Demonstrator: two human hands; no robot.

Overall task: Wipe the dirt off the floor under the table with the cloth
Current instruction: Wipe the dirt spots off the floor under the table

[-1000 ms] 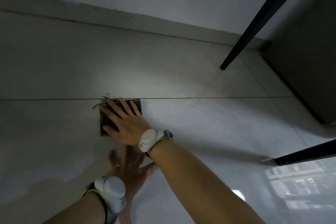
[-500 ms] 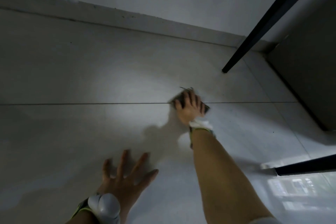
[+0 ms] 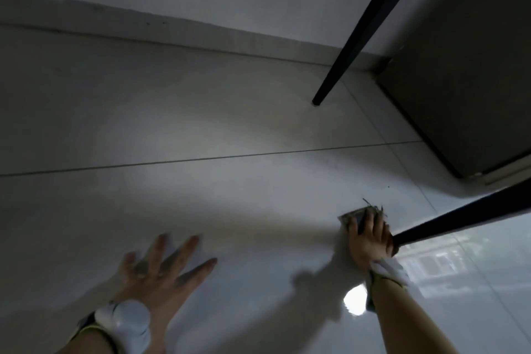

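Observation:
My right hand (image 3: 369,236) presses flat on a small dark cloth (image 3: 352,215) on the pale tiled floor (image 3: 201,112), right beside the foot of a black table leg (image 3: 459,217). Only the cloth's far edge shows past my fingers, with a few thin bits of debris (image 3: 373,207) sticking out at its front. My left hand (image 3: 161,270) lies flat on the floor with fingers spread and holds nothing. Both wrists wear a white band device.
A second black table leg (image 3: 359,37) stands farther back near the skirting board (image 3: 172,34) and wall. A dark cabinet (image 3: 465,80) fills the right side. A tile joint (image 3: 201,158) crosses the floor. Window light reflects on the glossy tiles at lower right.
My right hand has swept the cloth across the floor from left to right, ending against the near table leg. My left hand stays planted on the floor.

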